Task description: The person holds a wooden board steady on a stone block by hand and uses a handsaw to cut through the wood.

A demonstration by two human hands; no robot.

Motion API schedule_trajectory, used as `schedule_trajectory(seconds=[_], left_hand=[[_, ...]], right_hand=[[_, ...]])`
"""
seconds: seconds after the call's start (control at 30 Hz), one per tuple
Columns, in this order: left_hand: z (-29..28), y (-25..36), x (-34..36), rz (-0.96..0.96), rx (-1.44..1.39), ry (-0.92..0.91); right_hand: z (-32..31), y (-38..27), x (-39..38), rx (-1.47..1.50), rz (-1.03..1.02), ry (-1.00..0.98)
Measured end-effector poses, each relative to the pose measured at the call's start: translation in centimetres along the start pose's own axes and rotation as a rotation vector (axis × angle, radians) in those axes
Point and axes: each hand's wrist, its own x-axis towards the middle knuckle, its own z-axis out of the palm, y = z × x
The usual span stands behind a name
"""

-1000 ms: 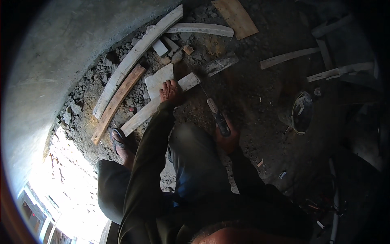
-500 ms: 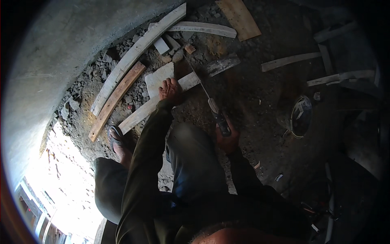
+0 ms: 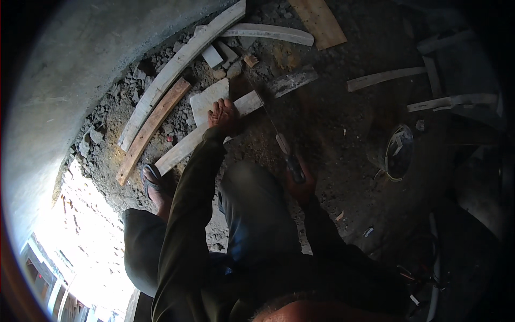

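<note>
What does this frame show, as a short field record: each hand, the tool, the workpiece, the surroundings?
left hand: pressed down on a pale wooden plank, next to a flat stone slab
right hand: gripping the handle of a hand saw
saw: its thin blade runs up toward the plank's far end
foot: in a sandal, beside the plank's near end
ground: dirt and rubble with scattered wood strips

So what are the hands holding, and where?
The right hand grips a saw by its handle. The left hand presses flat on a plank.
</note>
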Motion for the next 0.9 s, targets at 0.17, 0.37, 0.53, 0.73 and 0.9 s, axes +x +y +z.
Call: schedule_trajectory(seconds=[0.17,0.37,0.53,0.73,0.9], left_hand=[[-0.4,0.8,0.2,-0.005,-0.003,-0.034],[-0.4,0.4,-0.5,-0.005,-0.007,0.035],[-1.0,0.7,0.1,-0.014,-0.009,0.023],[-1.9,1.3,0.0,-0.014,-0.008,0.024],[-1.3,0.9,-0.3,-0.006,-0.006,0.029]], right_hand=[[0.5,-0.5,1.8,-0.018,0.056,-0.041],[0.9,-1.5,1.8,0.072,0.061,-0.033],[1.2,-0.7,2.4,0.045,0.030,-0.029],[1.7,-1.4,3.2,0.070,0.239,-0.088],[1.0,-1.4,2.1,0.064,0.122,-0.056]])
